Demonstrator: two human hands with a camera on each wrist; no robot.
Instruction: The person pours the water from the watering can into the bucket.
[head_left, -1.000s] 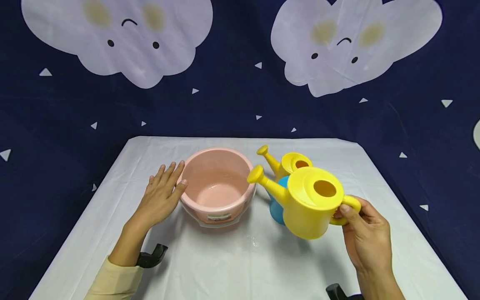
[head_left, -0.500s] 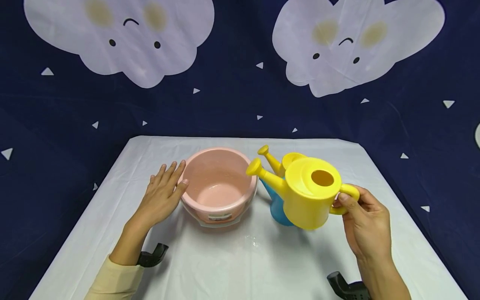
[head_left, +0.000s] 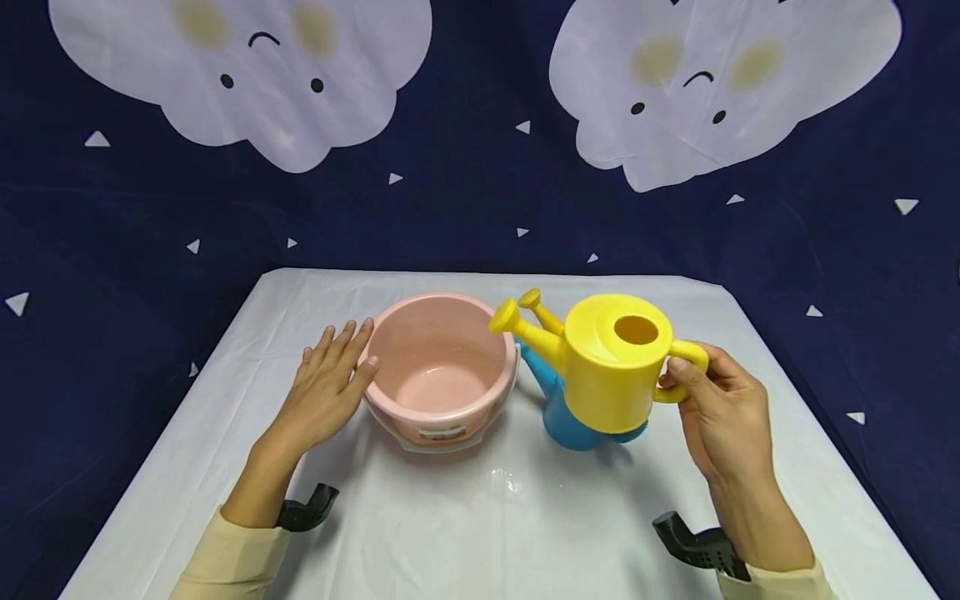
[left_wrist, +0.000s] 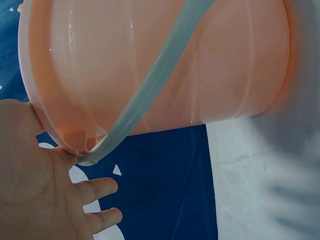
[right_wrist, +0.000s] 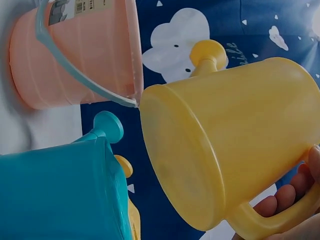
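Note:
A pink bucket (head_left: 423, 414) with a grey handle (left_wrist: 150, 87) stands mid-table, a little clear liquid showing at its bottom. Against the left side of its rim, my left hand (head_left: 322, 396) rests with straight fingers. My right hand (head_left: 727, 417) grips the handle of a yellow watering can (head_left: 609, 383), held upright above the table. Its spout points left, the tip just over the bucket's right rim. Below and behind it, a blue watering can (head_left: 566, 421) stands partly hidden. Of a second yellow watering can, the spout (head_left: 546, 317) shows in the head view.
White cloth covers the table (head_left: 450, 533), with some wet drops (head_left: 506, 479) in front of the bucket. A dark blue backdrop (head_left: 465, 208) with clouds and triangles hangs behind the table. Black wrist cameras (head_left: 307, 508) sit on both forearms.
My right hand has raised the yellow watering can, its spout edging left over the bucket rim. More of the blue can shows; the second yellow can is now mostly hidden. My left hand stays put.

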